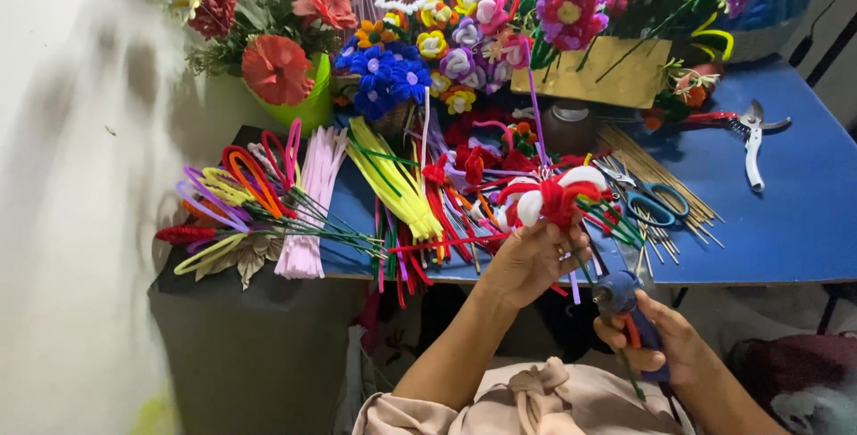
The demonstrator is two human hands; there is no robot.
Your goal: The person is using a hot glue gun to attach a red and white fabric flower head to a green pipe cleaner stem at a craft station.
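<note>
Head view. Your left hand [528, 261] raised over near edge of blue desk [786, 221], fingers clamped on stem of red-and-white pipe-cleaner flower [553, 196]. Your right hand [665, 338] lower, off desk edge, just right of left hand; fingers wrapped shut on blue glue gun [620, 296], nozzle up toward flower. Left of flower: yellow pipe-cleaner bundle [393, 180], pink bundle [312, 198]. Right of flower: blue-handled scissors [647, 198], wooden skewers [661, 194], pruning shears [745, 127] farther right.

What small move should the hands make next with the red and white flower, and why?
Probably bring the glue gun in the right hand up to the flower in the left hand: its nozzle sits below the flower, apart from it.
</note>
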